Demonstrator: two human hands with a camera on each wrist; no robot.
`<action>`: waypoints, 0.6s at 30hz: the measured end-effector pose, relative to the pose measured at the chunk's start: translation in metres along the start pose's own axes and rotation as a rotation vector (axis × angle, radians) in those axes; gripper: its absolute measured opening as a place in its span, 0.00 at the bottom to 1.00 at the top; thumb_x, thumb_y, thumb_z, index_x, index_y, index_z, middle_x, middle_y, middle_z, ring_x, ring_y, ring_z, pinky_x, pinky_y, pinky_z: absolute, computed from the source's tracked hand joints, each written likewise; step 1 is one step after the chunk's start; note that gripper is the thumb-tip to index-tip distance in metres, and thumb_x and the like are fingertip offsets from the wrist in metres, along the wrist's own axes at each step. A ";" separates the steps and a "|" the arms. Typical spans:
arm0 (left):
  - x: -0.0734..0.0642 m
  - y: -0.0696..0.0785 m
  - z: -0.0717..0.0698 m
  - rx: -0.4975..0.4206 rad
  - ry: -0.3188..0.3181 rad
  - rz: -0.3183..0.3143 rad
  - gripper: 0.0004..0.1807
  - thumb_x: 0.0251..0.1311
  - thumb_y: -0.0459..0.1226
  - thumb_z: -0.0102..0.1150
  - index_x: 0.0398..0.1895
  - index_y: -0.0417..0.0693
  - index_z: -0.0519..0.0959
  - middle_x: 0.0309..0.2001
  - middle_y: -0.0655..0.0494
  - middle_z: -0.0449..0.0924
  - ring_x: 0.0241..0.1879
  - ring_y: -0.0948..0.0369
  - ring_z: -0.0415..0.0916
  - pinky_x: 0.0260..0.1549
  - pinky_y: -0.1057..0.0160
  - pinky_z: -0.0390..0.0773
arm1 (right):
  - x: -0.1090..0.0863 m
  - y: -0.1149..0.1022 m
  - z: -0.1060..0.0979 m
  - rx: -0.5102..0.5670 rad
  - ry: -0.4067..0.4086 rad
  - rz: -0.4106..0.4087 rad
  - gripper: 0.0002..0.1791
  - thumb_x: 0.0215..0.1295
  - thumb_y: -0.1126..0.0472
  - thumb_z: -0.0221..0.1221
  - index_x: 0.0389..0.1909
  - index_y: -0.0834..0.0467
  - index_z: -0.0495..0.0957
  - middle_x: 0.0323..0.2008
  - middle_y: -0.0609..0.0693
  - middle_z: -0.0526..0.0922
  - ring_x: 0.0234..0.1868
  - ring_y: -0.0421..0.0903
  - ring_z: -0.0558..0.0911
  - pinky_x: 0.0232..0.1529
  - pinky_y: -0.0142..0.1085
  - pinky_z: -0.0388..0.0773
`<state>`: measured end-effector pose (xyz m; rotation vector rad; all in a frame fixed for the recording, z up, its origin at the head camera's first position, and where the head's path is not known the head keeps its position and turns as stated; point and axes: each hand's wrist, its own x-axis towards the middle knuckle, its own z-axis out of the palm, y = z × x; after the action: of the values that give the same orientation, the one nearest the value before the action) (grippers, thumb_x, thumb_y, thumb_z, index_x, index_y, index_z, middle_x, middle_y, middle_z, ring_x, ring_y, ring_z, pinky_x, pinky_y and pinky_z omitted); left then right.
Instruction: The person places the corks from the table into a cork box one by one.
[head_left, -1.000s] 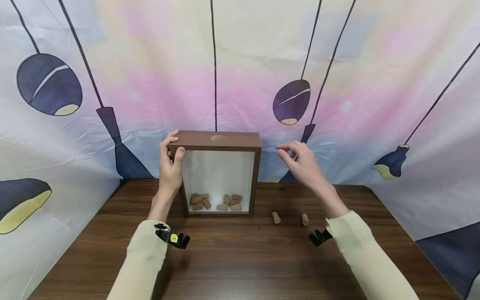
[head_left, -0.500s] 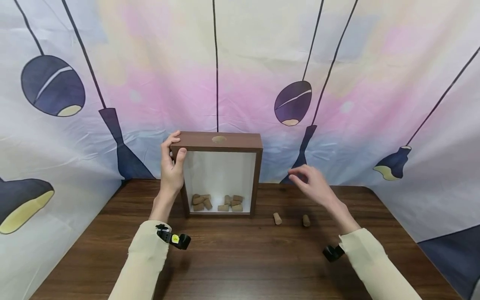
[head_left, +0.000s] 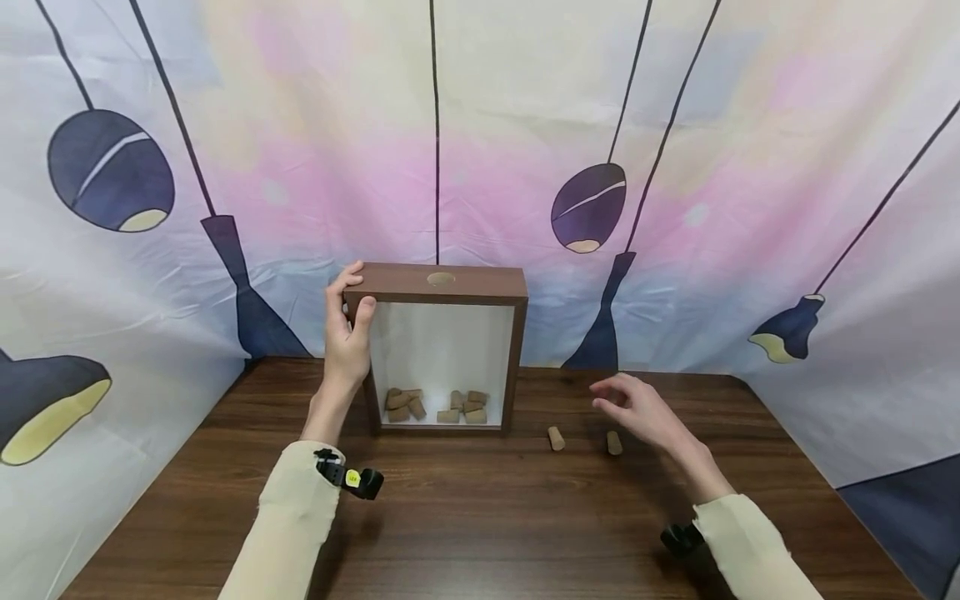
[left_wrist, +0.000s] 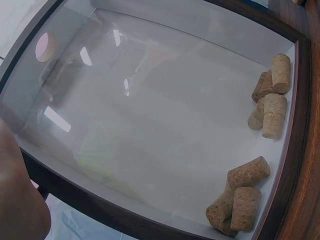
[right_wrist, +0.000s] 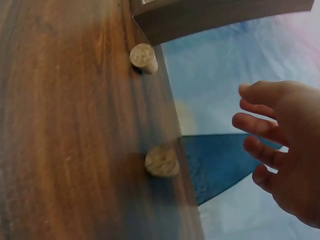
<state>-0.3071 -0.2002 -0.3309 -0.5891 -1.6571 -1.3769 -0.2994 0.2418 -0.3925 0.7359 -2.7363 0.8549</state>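
Note:
My left hand [head_left: 347, 346] grips the upper left side of a brown wooden frame box [head_left: 480, 285], its thumb on the front edge and its fingers over the top. The box stands upright, with a clear front and a round hole [head_left: 441, 279] in its top. Several cork stoppers lie inside at the bottom in two groups, a left group [head_left: 405, 404] and a right group [head_left: 465, 407]. My right hand [head_left: 645, 412] hovers with loosely bent fingers, holding nothing. Below it on the table a cork [head_left: 614, 442] stands, and another cork [head_left: 556, 438] is nearer the box.
The dark wooden table [head_left: 480, 517] carries the box near its back edge. Behind it hangs a printed cloth [head_left: 495, 167] with lamp shapes. A small black camera sits on each wrist, the left camera [head_left: 363, 482] and the right camera [head_left: 681, 539].
My right hand has come down and to the right, from beside the top of the box to just above the right cork. My left hand stays on the box.

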 end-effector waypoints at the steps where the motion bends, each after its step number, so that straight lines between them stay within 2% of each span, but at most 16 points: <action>1: 0.000 -0.002 -0.001 0.000 -0.003 0.006 0.20 0.76 0.39 0.47 0.61 0.35 0.62 0.73 0.46 0.61 0.73 0.54 0.55 0.57 0.67 0.60 | -0.003 0.002 0.001 0.010 -0.007 0.009 0.14 0.70 0.55 0.61 0.52 0.55 0.82 0.40 0.46 0.82 0.33 0.38 0.77 0.35 0.32 0.75; 5: -0.002 -0.007 -0.002 -0.013 -0.015 0.015 0.20 0.75 0.40 0.48 0.62 0.36 0.63 0.74 0.51 0.61 0.73 0.57 0.56 0.58 0.67 0.61 | -0.013 0.012 0.005 0.049 -0.042 0.053 0.17 0.69 0.54 0.62 0.54 0.57 0.81 0.40 0.46 0.81 0.34 0.36 0.77 0.35 0.32 0.75; 9: -0.002 -0.003 0.000 -0.021 -0.019 -0.005 0.18 0.75 0.36 0.46 0.62 0.35 0.62 0.74 0.49 0.60 0.68 0.60 0.60 0.55 0.68 0.62 | -0.023 0.020 0.007 0.081 -0.076 0.081 0.20 0.69 0.51 0.62 0.56 0.59 0.80 0.41 0.47 0.81 0.34 0.37 0.77 0.34 0.32 0.74; 14: -0.002 0.019 0.002 -0.019 -0.021 0.001 0.18 0.75 0.31 0.44 0.60 0.28 0.60 0.73 0.37 0.58 0.70 0.58 0.58 0.56 0.68 0.60 | -0.032 0.029 0.010 0.068 -0.119 0.087 0.21 0.68 0.50 0.62 0.58 0.56 0.79 0.47 0.49 0.81 0.33 0.37 0.73 0.34 0.32 0.72; 18: -0.001 0.030 0.002 -0.013 -0.023 0.011 0.17 0.75 0.31 0.44 0.59 0.27 0.60 0.72 0.34 0.58 0.70 0.58 0.59 0.55 0.69 0.60 | -0.034 0.034 0.010 0.052 -0.152 0.087 0.22 0.66 0.51 0.64 0.58 0.55 0.79 0.49 0.49 0.81 0.34 0.37 0.72 0.36 0.32 0.70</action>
<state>-0.2832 -0.1897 -0.3160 -0.6220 -1.6620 -1.3788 -0.2870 0.2739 -0.4276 0.7250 -2.9095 0.9273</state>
